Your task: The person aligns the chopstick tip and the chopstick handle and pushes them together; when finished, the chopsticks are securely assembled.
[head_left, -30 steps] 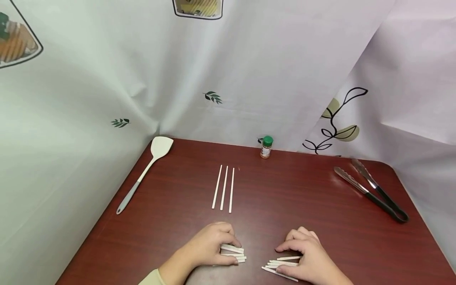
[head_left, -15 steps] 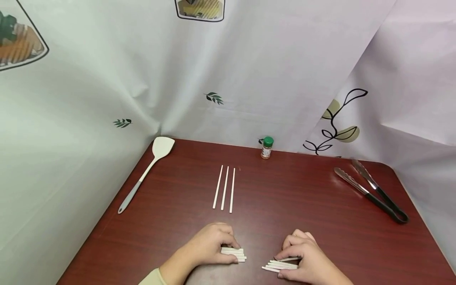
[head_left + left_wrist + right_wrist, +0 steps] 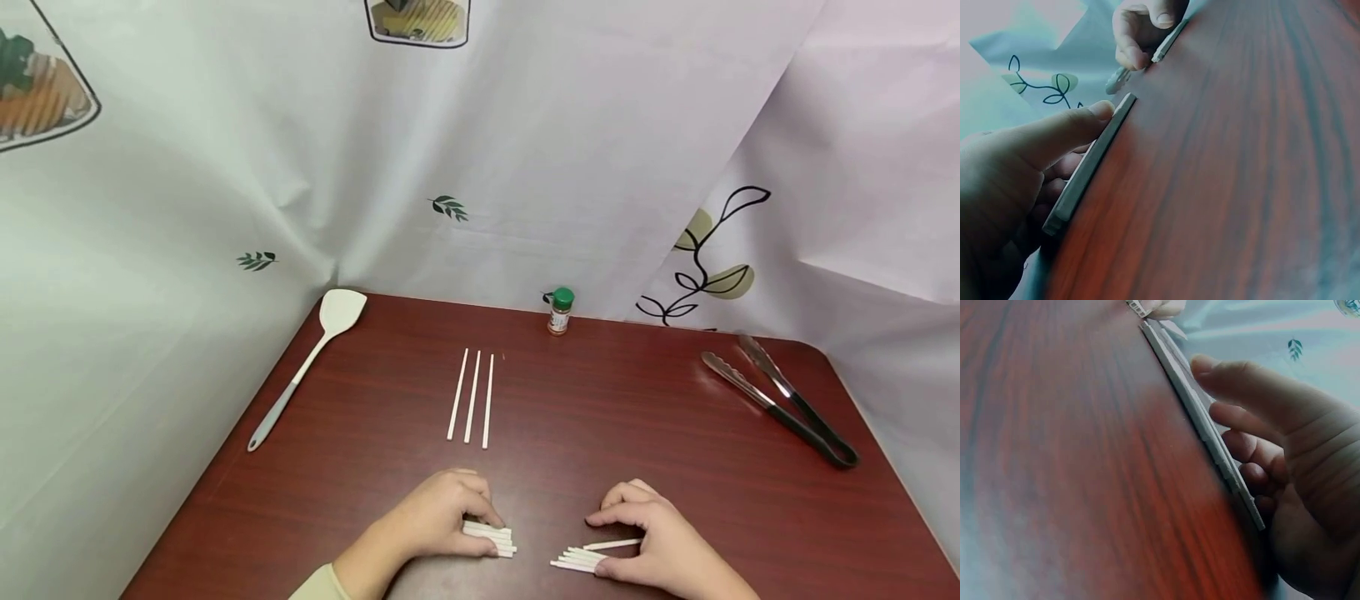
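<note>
Low in the head view, my left hand (image 3: pixel 447 512) grips a tidy bundle of thin white sticks (image 3: pixel 491 540), thumb on the near side and fingers on the far side. In the left wrist view the thumb lies along this bundle (image 3: pixel 1085 169) on the table. Across a gap, my right hand (image 3: pixel 652 537) arches over a second group of white sticks (image 3: pixel 579 560), fanned a little. Its thumb is at the near sticks. The index fingertip stands apart from one stick (image 3: pixel 613 544) set at an angle behind the group. The right wrist view shows these sticks (image 3: pixel 1200 425) beside the thumb.
Three white sticks (image 3: pixel 471 396) lie side by side on the dark red table (image 3: pixel 600 400). A white spatula (image 3: pixel 307 358) lies along the left edge, a green-capped spice jar (image 3: pixel 560 311) stands at the back, and open tongs (image 3: pixel 780 400) lie at right. Patterned cloth (image 3: pixel 525 150) hangs behind.
The right hand's fingers close toward the sticks, then spread away again, and its thumb shifts right. The right group lies closer together. The left bundle is more even, its hand nearly still.
</note>
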The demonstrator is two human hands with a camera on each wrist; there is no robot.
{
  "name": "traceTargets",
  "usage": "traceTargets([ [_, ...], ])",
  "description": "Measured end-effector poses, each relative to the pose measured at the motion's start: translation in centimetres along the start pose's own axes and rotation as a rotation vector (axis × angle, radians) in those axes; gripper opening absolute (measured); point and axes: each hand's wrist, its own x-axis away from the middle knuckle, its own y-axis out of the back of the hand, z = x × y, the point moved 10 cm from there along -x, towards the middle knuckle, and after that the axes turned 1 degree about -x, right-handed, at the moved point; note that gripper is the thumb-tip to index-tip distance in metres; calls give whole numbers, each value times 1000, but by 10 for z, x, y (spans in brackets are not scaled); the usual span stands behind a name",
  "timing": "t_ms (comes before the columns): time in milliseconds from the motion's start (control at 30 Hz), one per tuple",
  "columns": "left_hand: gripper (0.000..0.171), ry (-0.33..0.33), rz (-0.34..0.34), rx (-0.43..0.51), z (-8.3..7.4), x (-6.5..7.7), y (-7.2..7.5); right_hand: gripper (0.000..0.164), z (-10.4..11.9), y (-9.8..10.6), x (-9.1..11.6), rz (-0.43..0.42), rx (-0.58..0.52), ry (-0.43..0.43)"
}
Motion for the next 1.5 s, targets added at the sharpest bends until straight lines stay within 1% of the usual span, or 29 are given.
traceTargets([
  [67,24,5,10,4,0,-1,-1,46,0,1,1,8,1,5],
  [167,23,9,22,2,0,-2,-1,41,2,1,2,17,-7,36],
  [333,22,24,29,28,1,-3,-1,35,6,0,0,8,5,68],
  [433,22,45,32,50,2,-3,-1,35,7,0,-3,0,29,42],
  [567,20,74,35,73,5,-3,-2,39,4,-1,-5,5,62,-43],
  [667,19,84,36,84,6,-3,-3,42,3,-2,-6,13,70,-91],
  [800,16,86,30,91,5,-3,-2,42,2,-3,-6,12,63,-106],
  [933,13,69,26,78,3,-2,-2,42,3,-4,-5,3,55,-98],
  [1067,10,47,26,36,1,-1,-4,45,6,-4,-4,-18,54,-52],
  [1133,9,43,16,12,1,-1,-5,44,4,-3,-4,-35,43,-42],
  [1200,9,50,-9,8,2,0,-4,40,1,0,-3,-66,16,-55],
  [1333,6,80,-96,77,3,1,1,30,-8,5,-2,-134,-65,-96],
  [1433,5,81,-162,120,2,1,6,31,-8,8,-3,-180,-95,-69],
  [1500,7,73,-198,108,0,0,8,35,-5,11,-3,-213,-101,-25],
])
